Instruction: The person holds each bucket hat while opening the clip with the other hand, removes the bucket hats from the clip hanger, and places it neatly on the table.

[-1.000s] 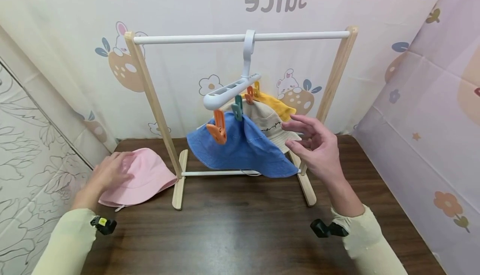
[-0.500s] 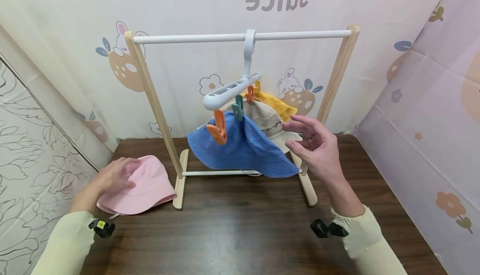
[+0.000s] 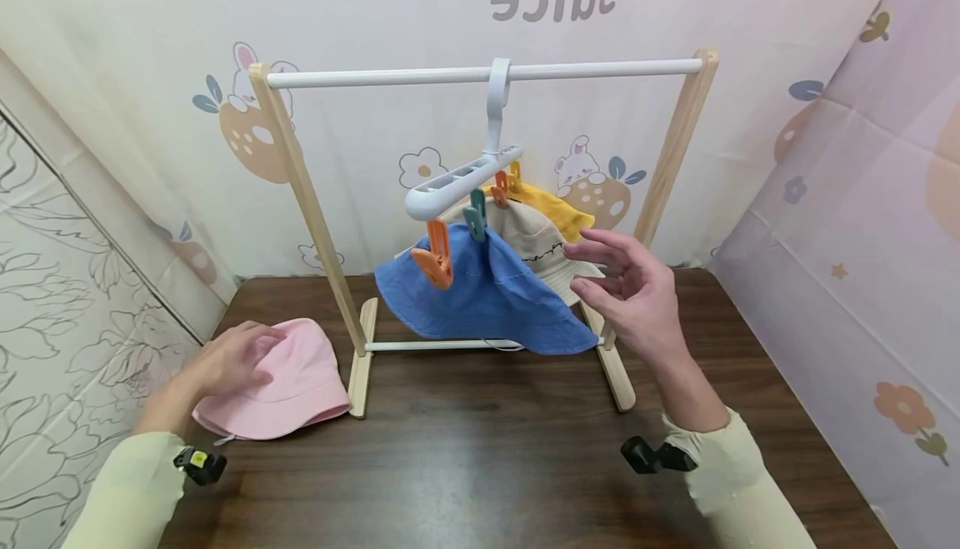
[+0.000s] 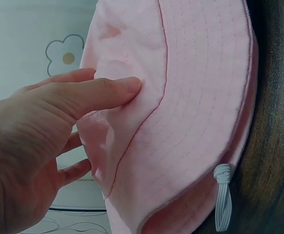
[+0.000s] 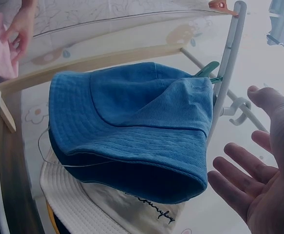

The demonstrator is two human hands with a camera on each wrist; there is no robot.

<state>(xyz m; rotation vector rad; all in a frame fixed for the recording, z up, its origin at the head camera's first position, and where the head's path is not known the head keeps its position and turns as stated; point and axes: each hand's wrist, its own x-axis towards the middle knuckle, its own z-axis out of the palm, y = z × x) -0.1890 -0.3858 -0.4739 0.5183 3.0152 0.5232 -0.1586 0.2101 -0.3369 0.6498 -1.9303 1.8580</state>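
Note:
My left hand (image 3: 228, 359) grips the crown of a pink bucket hat (image 3: 300, 386), which rests on the table at the left. In the left wrist view, the thumb lies across the near side of the hat (image 4: 200, 97) and the other fingers go behind it, partly hidden. A white cord end (image 4: 223, 195) dangles from the brim. My right hand (image 3: 633, 295) hovers with loosely bent fingers, holding nothing, right of a blue bucket hat (image 3: 480, 291). Orange (image 3: 435, 257) and green (image 3: 476, 216) clips are at that hat, under a white hanger (image 3: 465, 178).
Behind the blue hat hang a beige hat (image 3: 540, 249) with dark lettering and a yellow hat (image 3: 558, 212). The hanger hooks over the white bar (image 3: 382, 77) of a wooden rack (image 3: 303, 199) standing on the dark table (image 3: 450, 466). Printed curtains enclose the back and sides.
The pink hat has slid a little toward me together with my left hand. My right hand and the hanging hats have stayed practically still.

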